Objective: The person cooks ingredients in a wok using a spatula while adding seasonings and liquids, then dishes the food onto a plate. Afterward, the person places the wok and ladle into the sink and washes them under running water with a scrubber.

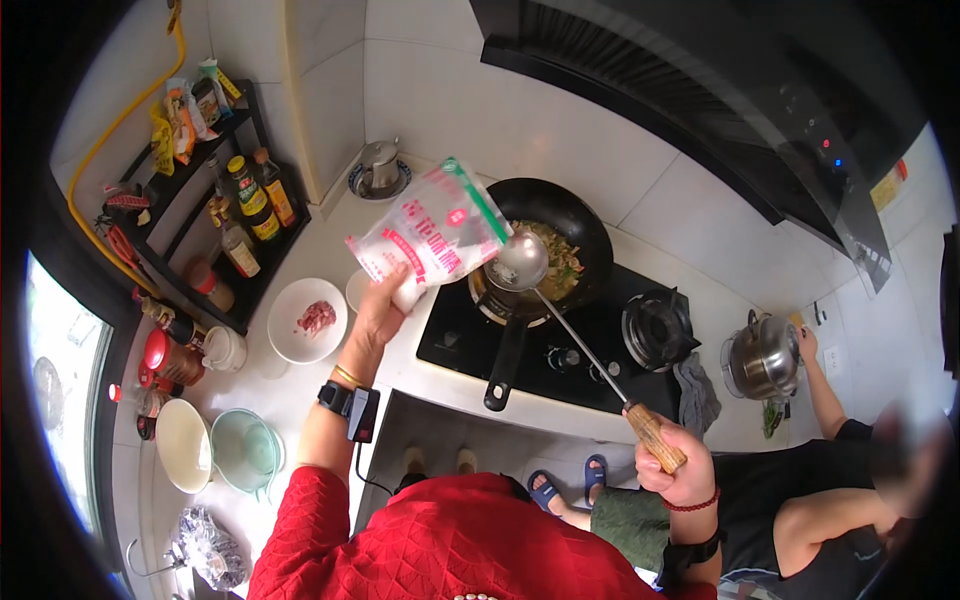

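Observation:
My left hand (381,310) grips the lower end of a seasoning bag (430,228), clear plastic with pink print, a green top strip and white contents. The bag is tilted, its green end close to the bowl of a metal ladle (528,258). My right hand (682,466) is closed around the ladle's wooden handle. Something whitish shows in the ladle bowl, too small to name. Under the ladle, a black wok (592,215) on the stove holds chopped food (563,248) with green and brown pieces.
A white plate (283,322) with raw meat (317,317) lies left of the black stove (455,335). A black rack (262,115) holds bottles and packets. At right, another person's hand (806,345) touches a metal pot (762,358). The range hood (640,90) hangs above.

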The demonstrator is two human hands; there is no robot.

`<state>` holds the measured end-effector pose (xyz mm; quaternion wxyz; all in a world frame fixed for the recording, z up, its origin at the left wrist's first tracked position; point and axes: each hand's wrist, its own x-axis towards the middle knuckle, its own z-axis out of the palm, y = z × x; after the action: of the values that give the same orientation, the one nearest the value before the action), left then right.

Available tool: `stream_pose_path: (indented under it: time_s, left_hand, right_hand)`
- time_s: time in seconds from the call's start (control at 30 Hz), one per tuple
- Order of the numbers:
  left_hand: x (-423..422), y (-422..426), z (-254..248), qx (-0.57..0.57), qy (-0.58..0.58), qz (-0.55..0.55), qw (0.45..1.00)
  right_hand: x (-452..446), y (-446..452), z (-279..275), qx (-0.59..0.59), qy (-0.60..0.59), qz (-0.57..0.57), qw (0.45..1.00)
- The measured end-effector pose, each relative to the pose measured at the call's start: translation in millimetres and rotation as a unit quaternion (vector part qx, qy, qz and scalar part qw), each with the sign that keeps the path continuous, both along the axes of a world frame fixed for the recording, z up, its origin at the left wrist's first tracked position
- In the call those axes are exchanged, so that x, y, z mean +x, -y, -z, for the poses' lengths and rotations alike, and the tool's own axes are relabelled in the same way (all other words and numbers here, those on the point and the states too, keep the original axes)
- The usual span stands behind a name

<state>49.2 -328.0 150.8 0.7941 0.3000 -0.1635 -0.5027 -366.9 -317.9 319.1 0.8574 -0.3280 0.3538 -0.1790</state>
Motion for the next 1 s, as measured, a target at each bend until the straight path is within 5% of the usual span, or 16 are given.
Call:
stream_pose_path:
  time_s: [0.2, 0.33, 0.53, 0.77, 1.0]
  left_hand:
    - [-21, 14, 30, -0.162, -0.32, 0.101, 0.928]
    - [-23, 14, 21, -0.161, -0.303, 0.121, 0.931]
    - [-3, -7, 22, -0.171, -0.28, 0.095, 0.94]
    - [24, -55, 8, -0.193, -0.24, 0.036, 0.951]
    - [40, -93, -9, -0.238, -0.213, -0.013, 0.948]
  right_hand:
    - [-1, 6, -16, -0.101, -0.089, 0.037, 0.99]
    - [-4, 28, -23, -0.228, -0.268, 0.009, 0.936]
    - [-8, 60, -9, -0.265, -0.324, -0.045, 0.907]
    - [-3, 77, 3, -0.07, -0.264, -0.07, 0.959]
    - [3, 91, 32, 0.114, -0.007, -0.039, 0.993]
